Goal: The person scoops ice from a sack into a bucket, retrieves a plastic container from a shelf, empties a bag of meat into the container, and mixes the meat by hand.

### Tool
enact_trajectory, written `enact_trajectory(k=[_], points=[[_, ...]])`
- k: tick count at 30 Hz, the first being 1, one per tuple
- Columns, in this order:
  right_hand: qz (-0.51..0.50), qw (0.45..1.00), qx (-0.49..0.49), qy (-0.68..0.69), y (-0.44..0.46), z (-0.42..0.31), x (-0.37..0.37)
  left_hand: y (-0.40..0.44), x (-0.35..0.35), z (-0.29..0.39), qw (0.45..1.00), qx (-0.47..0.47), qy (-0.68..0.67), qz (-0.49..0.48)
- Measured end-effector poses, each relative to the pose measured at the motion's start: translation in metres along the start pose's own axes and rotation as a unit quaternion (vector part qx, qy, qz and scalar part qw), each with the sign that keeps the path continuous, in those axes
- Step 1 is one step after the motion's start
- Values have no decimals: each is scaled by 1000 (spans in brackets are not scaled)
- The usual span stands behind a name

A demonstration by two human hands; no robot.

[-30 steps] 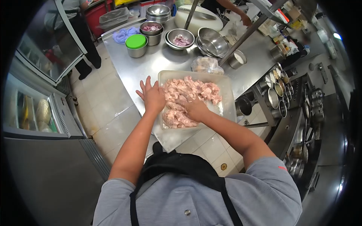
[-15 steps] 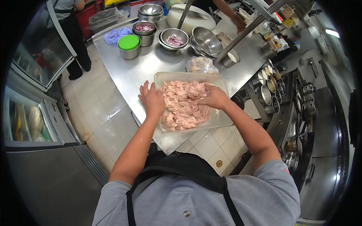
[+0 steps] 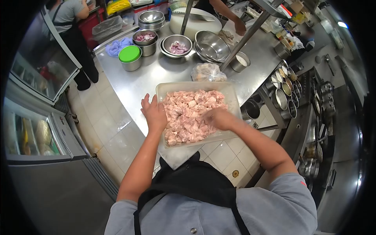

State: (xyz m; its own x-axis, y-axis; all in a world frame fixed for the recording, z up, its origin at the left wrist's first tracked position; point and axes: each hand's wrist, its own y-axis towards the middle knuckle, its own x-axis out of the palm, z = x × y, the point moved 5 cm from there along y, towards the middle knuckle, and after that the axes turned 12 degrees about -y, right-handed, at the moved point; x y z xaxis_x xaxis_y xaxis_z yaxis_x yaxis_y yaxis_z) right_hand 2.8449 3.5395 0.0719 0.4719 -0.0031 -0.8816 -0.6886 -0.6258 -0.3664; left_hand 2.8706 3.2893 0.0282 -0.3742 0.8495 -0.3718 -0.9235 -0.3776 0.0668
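A translucent plastic tub full of raw pale-pink meat pieces sits at the near corner of the steel table. My left hand is at the tub's left side, its palm against the rim and its fingers spread beyond it. Over on the right, my right hand dips into the meat. Motion smears its fingers, and the meat partly hides them, so their grip does not show. Just behind the tub lies a knotted clear plastic bag with pale contents.
Steel bowls of sliced onion, a green-lidded container and a large steel bowl stand farther back. A knife lies on a white round block. A metal post rises from the table. Co-workers stand left and beyond.
My right hand has moved down and toward me through the meat, which now lies flatter and more spread out. My left hand stays at the tub's left rim. The camera view has shifted slightly.
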Motion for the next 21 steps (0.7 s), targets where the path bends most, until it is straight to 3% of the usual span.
enact_trajectory(k=[2,3,5,8,12,14,17,21], points=[[49,991,86,-91,-3,34,-31,0,0,-5,1000,3,0,16],[45,992,75,-90,8,45,-30,0,0,-4,1000,13,1,20],[70,985,153,-48,31,80,-10,-2,0,-4,999,19,9,30],[125,985,121,-12,45,90,39,1,-2,-1,997,-2,51,61],[58,994,30,89,1,60,-3,0,-1,-8,997,-16,17,75],[88,990,10,106,-5,62,-27,-1,-2,-9,996,-18,-10,86],[160,984,76,-20,-12,60,-55,-1,-4,-6,996,-10,26,85],[98,980,114,-130,2,64,-48,1,0,-17,994,-28,-8,103]])
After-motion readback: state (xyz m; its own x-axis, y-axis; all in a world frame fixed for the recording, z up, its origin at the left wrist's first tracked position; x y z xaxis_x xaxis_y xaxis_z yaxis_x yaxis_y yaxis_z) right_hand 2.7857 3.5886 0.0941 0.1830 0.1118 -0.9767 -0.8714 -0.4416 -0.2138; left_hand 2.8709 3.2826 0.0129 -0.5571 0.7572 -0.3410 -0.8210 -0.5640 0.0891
